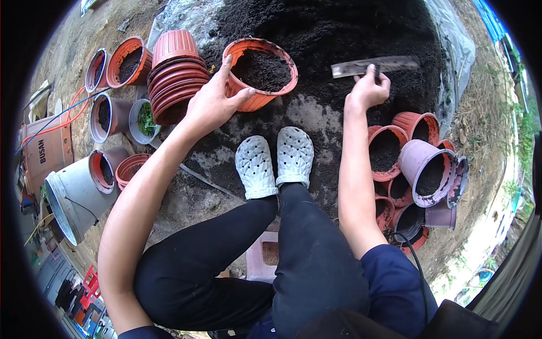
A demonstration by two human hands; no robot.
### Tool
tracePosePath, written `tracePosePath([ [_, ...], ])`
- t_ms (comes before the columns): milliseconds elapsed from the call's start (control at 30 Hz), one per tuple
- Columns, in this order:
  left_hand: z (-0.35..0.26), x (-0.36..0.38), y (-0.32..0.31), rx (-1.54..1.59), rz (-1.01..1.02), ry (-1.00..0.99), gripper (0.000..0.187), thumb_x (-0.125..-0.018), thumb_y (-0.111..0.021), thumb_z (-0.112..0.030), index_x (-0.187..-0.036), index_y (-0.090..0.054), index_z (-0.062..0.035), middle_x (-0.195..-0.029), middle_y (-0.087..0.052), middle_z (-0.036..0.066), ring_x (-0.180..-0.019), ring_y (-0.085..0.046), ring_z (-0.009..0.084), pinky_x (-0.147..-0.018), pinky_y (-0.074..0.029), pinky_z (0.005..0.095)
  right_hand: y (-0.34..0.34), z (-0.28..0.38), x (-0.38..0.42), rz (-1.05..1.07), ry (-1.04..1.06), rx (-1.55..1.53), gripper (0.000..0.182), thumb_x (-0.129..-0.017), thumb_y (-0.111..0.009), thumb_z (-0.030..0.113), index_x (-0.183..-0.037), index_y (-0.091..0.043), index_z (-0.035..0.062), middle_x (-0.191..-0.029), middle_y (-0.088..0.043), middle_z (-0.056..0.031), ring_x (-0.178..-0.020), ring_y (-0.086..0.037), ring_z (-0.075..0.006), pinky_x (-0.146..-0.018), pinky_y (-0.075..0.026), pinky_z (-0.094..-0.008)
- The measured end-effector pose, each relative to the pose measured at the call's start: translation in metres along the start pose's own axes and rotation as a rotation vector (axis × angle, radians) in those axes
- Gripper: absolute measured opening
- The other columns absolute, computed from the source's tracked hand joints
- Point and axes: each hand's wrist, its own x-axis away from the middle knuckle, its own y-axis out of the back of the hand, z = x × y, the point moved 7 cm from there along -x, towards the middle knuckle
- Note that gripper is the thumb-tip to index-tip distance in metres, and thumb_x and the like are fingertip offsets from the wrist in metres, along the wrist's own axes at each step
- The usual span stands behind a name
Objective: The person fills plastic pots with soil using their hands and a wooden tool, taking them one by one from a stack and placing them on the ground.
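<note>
An orange plastic flower pot [228, 85], filled with dark soil [262, 70], stands upright just ahead of my feet. My left hand [217, 101] grips its near left side, fingers along the wall and thumb at the front. In my right hand [370, 90] is a long, flat greyish strip [353, 69], pinched near its middle with the thumb on top. Soil smears its surface, and I cannot make out what kind of tool it is. The strip is over the large heap of dark soil [316, 28], apart from the pot.
Stacked orange pots [175, 48] stand left of the held pot. More pots, a pot of green leaves [145, 121] and a grey bucket [76, 195] lie further left. Several used pots [426, 169] pile up at right. Plastic sheeting [454, 39] edges the soil; a hose [209, 182] crosses the ground.
</note>
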Motion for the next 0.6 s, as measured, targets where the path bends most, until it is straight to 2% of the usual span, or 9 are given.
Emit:
tracePosePath([
  [33,0.008,-0.002,-0.002,-0.002,0.004,-0.002,0.101,-0.095,-0.070,-0.054,-0.167,-0.018,-0.0054,-0.150,-0.055,0.027,-0.140,-0.055,0.0365,-0.115,-0.044,0.0437,0.017,-0.014,-0.026,-0.126,0.037,0.202,0.019,-0.096,-0.073,0.010,-0.101,-0.066,-0.0069,-0.097,-0.074,-0.0216,-0.087,-0.075,-0.0299,-0.083,-0.063,-0.0441],
  [100,0.019,-0.005,-0.003,0.141,-0.006,-0.019,0.101,-0.096,-0.070,-0.053,-0.168,-0.016,-0.0074,-0.150,-0.055,0.027,-0.141,-0.053,0.0368,-0.116,-0.042,0.0442,0.032,-0.009,-0.029,-0.270,-0.144,0.357,0.019,-0.095,-0.071,0.013,-0.102,-0.070,-0.0041,-0.100,-0.076,-0.0242,-0.097,-0.075,-0.0376,-0.092,-0.057,-0.0487],
  [200,0.018,-0.004,-0.004,0.175,0.021,-0.016,0.101,-0.097,-0.072,-0.048,-0.168,-0.013,-0.0081,-0.152,-0.052,0.027,-0.143,-0.051,0.0358,-0.118,-0.041,0.0431,0.000,-0.030,-0.028,-0.094,-0.057,0.675,0.020,-0.090,-0.073,0.017,-0.105,-0.074,0.0031,-0.103,-0.077,-0.0217,-0.100,-0.074,-0.0408,-0.094,-0.056,-0.0510],
  [233,0.012,-0.003,-0.004,0.150,0.047,0.001,0.101,-0.097,-0.072,-0.046,-0.168,-0.012,-0.0076,-0.153,-0.051,0.027,-0.143,-0.051,0.0350,-0.118,-0.040,0.0427,-0.015,-0.028,-0.021,-0.052,0.024,0.686,0.020,-0.089,-0.074,0.017,-0.103,-0.075,0.0024,-0.103,-0.077,-0.0219,-0.101,-0.074,-0.0404,-0.094,-0.056,-0.0489],
  [367,0.006,-0.004,-0.004,0.277,0.075,-0.014,0.100,-0.097,-0.073,-0.042,-0.168,-0.011,-0.0073,-0.160,-0.041,0.027,-0.146,-0.047,0.0367,-0.119,-0.039,0.0418,-0.076,-0.041,0.003,0.242,0.032,0.602,0.020,-0.084,-0.071,0.011,-0.100,-0.077,0.0000,-0.101,-0.077,-0.0235,-0.100,-0.075,-0.0402,-0.096,-0.056,-0.0470],
  [467,0.010,-0.007,-0.004,0.289,0.083,0.006,0.102,-0.096,-0.074,-0.039,-0.168,-0.010,-0.0058,-0.162,-0.039,0.027,-0.146,-0.046,0.0369,-0.119,-0.039,0.0416,-0.117,-0.082,0.021,0.405,-0.084,0.368,0.017,-0.078,-0.068,0.003,-0.091,-0.072,-0.0076,-0.086,-0.075,-0.0133,-0.084,-0.070,-0.0205,-0.078,-0.055,-0.0357],
  [500,0.012,-0.008,-0.003,0.281,0.079,0.006,0.102,-0.096,-0.074,-0.039,-0.168,-0.010,-0.0058,-0.162,-0.039,0.027,-0.146,-0.046,0.0369,-0.119,-0.039,0.0416,-0.125,-0.085,0.031,0.441,-0.168,0.310,0.018,-0.079,-0.068,0.000,-0.094,-0.070,-0.0094,-0.090,-0.073,-0.0114,-0.086,-0.067,-0.0181,-0.079,-0.054,-0.0340],
  [567,0.016,-0.008,-0.003,0.280,0.088,0.014,0.104,-0.095,-0.076,-0.037,-0.167,-0.009,-0.0036,-0.163,-0.036,0.027,-0.147,-0.046,0.0360,-0.119,-0.039,0.0416,-0.135,-0.082,0.049,0.421,-0.267,0.054,0.022,-0.081,-0.068,-0.003,-0.102,-0.069,-0.0104,-0.099,-0.074,-0.0133,-0.091,-0.068,-0.0191,-0.082,-0.054,-0.0337],
  [600,0.016,-0.007,-0.003,0.285,0.095,0.017,0.106,-0.095,-0.077,-0.038,-0.167,-0.008,-0.0019,-0.166,-0.031,0.027,-0.147,-0.045,0.0358,-0.120,-0.039,0.0413,-0.135,-0.074,0.054,0.424,-0.267,0.045,0.022,-0.081,-0.068,-0.003,-0.102,-0.069,-0.0104,-0.099,-0.074,-0.0133,-0.091,-0.068,-0.0191,-0.082,-0.054,-0.0337],
])
